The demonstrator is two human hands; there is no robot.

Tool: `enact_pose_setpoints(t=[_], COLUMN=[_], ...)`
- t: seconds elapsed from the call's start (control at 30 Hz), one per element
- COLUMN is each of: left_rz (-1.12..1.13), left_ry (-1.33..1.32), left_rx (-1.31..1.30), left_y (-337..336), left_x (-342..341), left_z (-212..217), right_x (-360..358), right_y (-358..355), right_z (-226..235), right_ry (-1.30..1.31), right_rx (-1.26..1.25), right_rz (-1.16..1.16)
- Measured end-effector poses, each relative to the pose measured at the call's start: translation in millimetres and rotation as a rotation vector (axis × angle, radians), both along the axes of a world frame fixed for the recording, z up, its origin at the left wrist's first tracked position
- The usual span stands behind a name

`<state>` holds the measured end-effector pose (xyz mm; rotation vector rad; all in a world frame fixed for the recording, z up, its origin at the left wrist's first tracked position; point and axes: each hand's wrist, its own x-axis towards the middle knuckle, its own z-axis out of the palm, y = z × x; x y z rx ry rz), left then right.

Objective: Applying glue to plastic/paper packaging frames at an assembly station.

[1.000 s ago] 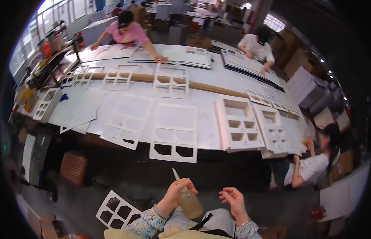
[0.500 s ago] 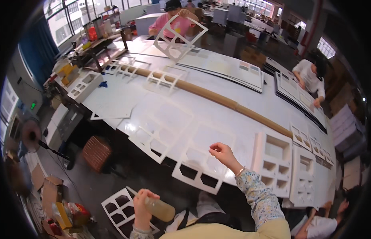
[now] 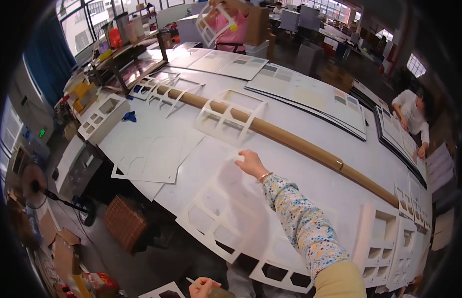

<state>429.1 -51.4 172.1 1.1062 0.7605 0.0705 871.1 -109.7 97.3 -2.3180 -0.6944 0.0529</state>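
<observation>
Low at the front edge of the view, my left hand (image 3: 203, 287) is closed around a squeeze bottle with a pale pointed nozzle; the bottle's amber body (image 3: 220, 293) is mostly cut off. My right arm stretches across the white table. My right hand (image 3: 252, 163) has its fingers drawn together by the far edge of a white cut-out frame sheet (image 3: 218, 222) that lies flat, overhanging the near edge. Whatever may be between those fingers is too small to make out. Another white frame (image 3: 282, 281) overhangs the table edge to the right, and part of one (image 3: 164, 290) shows beside my left hand.
A long brown cardboard tube (image 3: 300, 144) crosses the table, with a curved white frame (image 3: 231, 115) over it. Thick white compartment trays (image 3: 377, 243) stand at the right. Panels (image 3: 310, 94) lie beyond the tube. Two co-workers are across the table; a woven stool (image 3: 124, 223) stands left.
My right hand has reached farther out and left over the table. The view has shifted, leaving my left hand and bottle lower in it. The far co-worker's frame is raised higher.
</observation>
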Motion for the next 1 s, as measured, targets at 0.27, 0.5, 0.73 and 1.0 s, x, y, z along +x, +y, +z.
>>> enact_pose_setpoints(t=[0.27, 0.5, 0.73, 1.0], left_rz=[0.18, 0.209, 0.206, 0.119], left_ry=[0.022, 0.014, 0.034, 0.073], left_rx=[-0.096, -0.167, -0.201, -0.156], left_y=[76.0, 102.0, 109.2, 108.3], left_x=[2.4, 25.9, 31.5, 39.1], left_z=[-50.3, -46.8, -61.4, -74.4], right_x=[76.6, 106.9, 166.4, 151.1], right_y=[95.1, 101.3, 66.3, 78.2], right_z=[-24.6, -9.1, 135.8, 109.5], right_ry=[-0.107, -0.095, -0.004, 0.009], right_rx=[-0.314, -0.588, -0.001, 0.068], right_rz=[-0.124, -0.141, -0.066, -0.029])
